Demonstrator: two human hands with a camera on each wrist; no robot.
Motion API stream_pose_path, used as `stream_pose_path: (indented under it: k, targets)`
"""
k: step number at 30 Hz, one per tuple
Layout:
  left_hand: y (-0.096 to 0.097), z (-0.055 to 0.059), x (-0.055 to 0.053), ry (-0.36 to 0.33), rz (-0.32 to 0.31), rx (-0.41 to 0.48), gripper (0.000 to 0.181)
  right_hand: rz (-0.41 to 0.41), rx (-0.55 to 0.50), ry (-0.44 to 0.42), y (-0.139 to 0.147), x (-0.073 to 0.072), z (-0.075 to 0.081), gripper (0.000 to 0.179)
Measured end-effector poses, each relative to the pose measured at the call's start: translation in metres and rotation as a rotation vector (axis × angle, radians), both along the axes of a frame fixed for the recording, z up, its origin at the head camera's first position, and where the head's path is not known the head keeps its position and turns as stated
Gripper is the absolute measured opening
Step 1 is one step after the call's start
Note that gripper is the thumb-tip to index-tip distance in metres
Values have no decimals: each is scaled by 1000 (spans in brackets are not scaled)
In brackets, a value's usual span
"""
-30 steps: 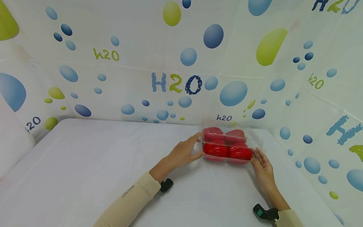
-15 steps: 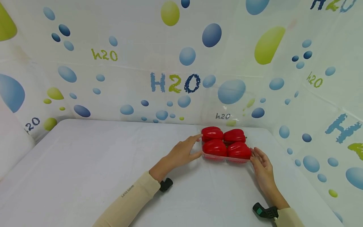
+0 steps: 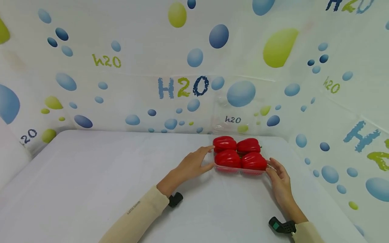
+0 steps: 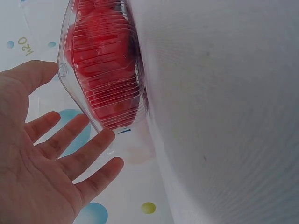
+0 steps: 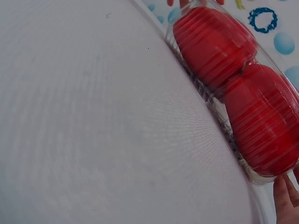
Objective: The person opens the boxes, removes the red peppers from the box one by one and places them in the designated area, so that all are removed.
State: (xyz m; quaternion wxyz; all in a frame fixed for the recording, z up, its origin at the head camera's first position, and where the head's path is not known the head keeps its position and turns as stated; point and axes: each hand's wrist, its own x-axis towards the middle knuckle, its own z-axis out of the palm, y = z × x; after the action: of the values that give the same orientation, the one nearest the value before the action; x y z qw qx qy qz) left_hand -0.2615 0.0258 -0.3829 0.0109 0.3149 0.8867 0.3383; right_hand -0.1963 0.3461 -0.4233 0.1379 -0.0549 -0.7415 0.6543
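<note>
A clear plastic clamshell box (image 3: 238, 171) stands on the table's right half with several shiny red bell peppers (image 3: 228, 158) in its base. Its see-through lid (image 3: 221, 116) is raised at the back against the backdrop. My left hand (image 3: 189, 166) is at the box's left side, fingers spread. In the left wrist view, that hand's thumb (image 4: 44, 72) meets the box rim. My right hand (image 3: 282, 185) has its thumb and fingertips at the right front corner, loosely bent. Only a few of its fingers (image 5: 284, 200) show in the right wrist view.
A white cloth covers the table (image 3: 100, 175). Close behind the box rises a white backdrop (image 3: 136, 94) printed with blue and green dots and H2O lettering. Dark camera mounts (image 3: 282, 226) sit at both wrists.
The clear lid has swung up and back, from over the peppers to upright behind them. Both hands stay at the box's sides. The head view has shifted slightly.
</note>
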Motion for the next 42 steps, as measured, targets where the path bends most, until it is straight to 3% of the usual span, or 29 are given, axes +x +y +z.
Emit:
stream_pose_path:
  k: [8,16,29,42]
  targets:
    - [-3,0,-1,2,-17,27,61,-2,9,15,-2,-3,0,54]
    - [-1,1,-3,38,-101,67,46,6,18,20,-1,-3,2,55]
    - [9,5,-1,26,-155,82,49,-17,-26,19,0,-3,0,55]
    - [21,1,-3,25,-173,75,49,-42,-11,8,2,-4,-3,54]
